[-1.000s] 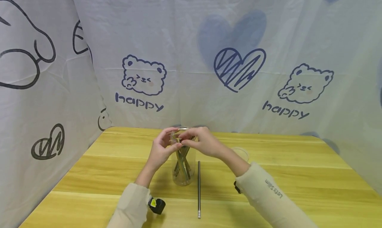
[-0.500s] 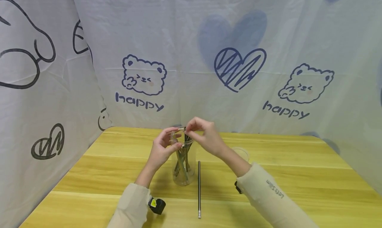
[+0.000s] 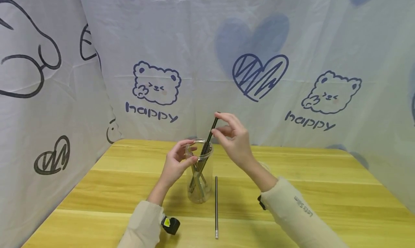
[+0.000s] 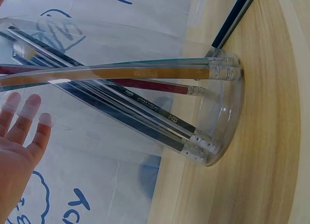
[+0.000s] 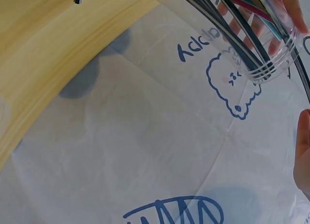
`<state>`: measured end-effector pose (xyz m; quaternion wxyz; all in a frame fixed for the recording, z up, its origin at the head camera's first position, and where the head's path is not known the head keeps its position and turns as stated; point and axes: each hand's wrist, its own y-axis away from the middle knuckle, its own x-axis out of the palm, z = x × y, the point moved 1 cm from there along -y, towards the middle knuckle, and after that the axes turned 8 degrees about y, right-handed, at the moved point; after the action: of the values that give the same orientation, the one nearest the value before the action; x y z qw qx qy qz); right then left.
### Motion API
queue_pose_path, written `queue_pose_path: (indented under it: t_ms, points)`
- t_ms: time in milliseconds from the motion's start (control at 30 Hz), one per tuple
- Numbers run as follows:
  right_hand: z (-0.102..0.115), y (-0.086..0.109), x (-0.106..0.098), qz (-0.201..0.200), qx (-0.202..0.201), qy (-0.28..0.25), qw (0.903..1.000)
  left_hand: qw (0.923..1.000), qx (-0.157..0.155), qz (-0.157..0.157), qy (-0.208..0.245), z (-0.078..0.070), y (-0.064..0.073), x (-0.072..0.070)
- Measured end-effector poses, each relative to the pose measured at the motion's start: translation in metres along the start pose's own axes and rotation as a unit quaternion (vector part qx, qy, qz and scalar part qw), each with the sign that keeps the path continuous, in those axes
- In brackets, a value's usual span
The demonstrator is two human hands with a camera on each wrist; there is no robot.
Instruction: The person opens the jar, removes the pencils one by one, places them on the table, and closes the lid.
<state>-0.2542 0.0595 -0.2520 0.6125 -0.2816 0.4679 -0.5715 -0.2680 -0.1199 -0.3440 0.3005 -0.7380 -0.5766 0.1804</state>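
A clear plastic jar (image 3: 210, 177) stands on the table with several pencils in it. My left hand (image 3: 175, 160) grips the jar near its rim, thumb in front and fingers behind. Between thumb and fingertips, my right hand (image 3: 236, 141) pinches the upper part of a dark pencil (image 3: 213, 125), tilted right and partly out of the jar; its lower part is inside. In the left wrist view an orange pencil (image 4: 155, 72), a dark red pencil (image 4: 160, 85) and black pencils (image 4: 145, 105) lean across each other in the jar, silver ends down.
Another dark pencil (image 3: 216, 204) lies on the wooden table (image 3: 291, 204), just right of the jar, its silver end towards me. A faint clear round piece (image 3: 264, 165) is partly hidden behind my right wrist. A printed cloth (image 3: 207, 89) hangs behind the table.
From the jar's mouth, my right hand has risen up and to the right, drawing the dark pencil partly out. The left hand stays on the jar.
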Motion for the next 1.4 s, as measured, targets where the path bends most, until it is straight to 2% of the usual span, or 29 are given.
queue_pose_path:
  t_ms: [267, 500, 733, 900, 1100, 1200, 1400]
  points:
    - [0.002, -0.005, -0.006, -0.065, 0.002, -0.008, 0.9979, 1.0000, -0.004, 0.001, 0.006, 0.001, 0.000, 0.000]
    - [0.005, -0.011, -0.018, -0.138, -0.012, -0.015, 0.9902, 1.0000, -0.006, -0.003, 0.003, 0.000, 0.001, 0.000]
    - [0.008, -0.015, -0.030, -0.172, -0.003, -0.032, 0.9846, 0.9999, -0.015, -0.004, -0.004, 0.000, 0.001, -0.001]
    - [0.010, -0.016, -0.037, -0.170, 0.002, -0.019, 0.9852, 0.9998, -0.016, -0.006, -0.005, -0.001, 0.000, 0.001]
    - [0.008, -0.011, -0.041, -0.147, 0.018, -0.008, 0.9889, 0.9998, -0.019, -0.008, -0.004, -0.001, 0.000, 0.002]
    - [0.004, -0.006, -0.042, -0.133, 0.043, -0.009, 0.9902, 0.9998, -0.019, -0.006, -0.001, -0.001, 0.000, 0.002]
    - [-0.008, 0.008, -0.041, -0.094, 0.121, -0.022, 0.9879, 0.9999, -0.014, -0.004, 0.001, -0.001, 0.000, 0.002]
